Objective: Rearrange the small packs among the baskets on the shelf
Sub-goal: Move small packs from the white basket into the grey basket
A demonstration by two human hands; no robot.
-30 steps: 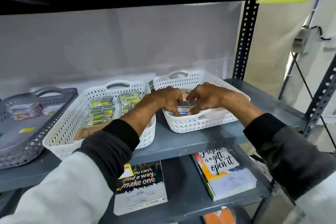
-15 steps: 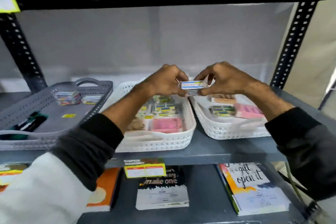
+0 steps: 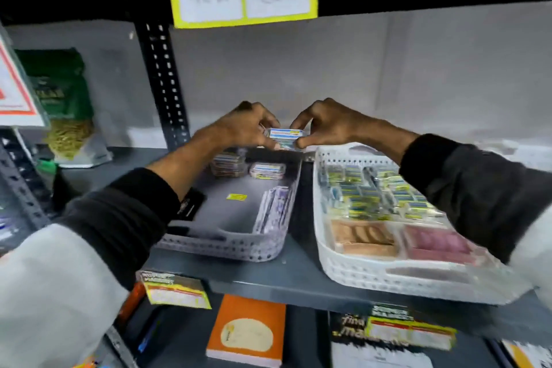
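Two hands pinch one small pack [image 3: 285, 135] between them, the left hand [image 3: 245, 128] gripping its left end and the right hand [image 3: 325, 125] its right end, fingertips closed on it. The pack hangs in the air over the far rim of the grey basket [image 3: 239, 243], above the far right corner, where two short stacks of packs [image 3: 248, 166] already sit on the basket floor. The white basket [image 3: 373, 275] stands just right of the grey one, full of yellow-and-green packs, though blur hides their print. The step in hand looks like setting this pack down in the grey basket. To do it well, the person should lower it level, square it over the nearer stack or lay it just beside, then loosen both ends together so it does not tip. Keeping the wrists above the rim would avoid nudging the stacks.
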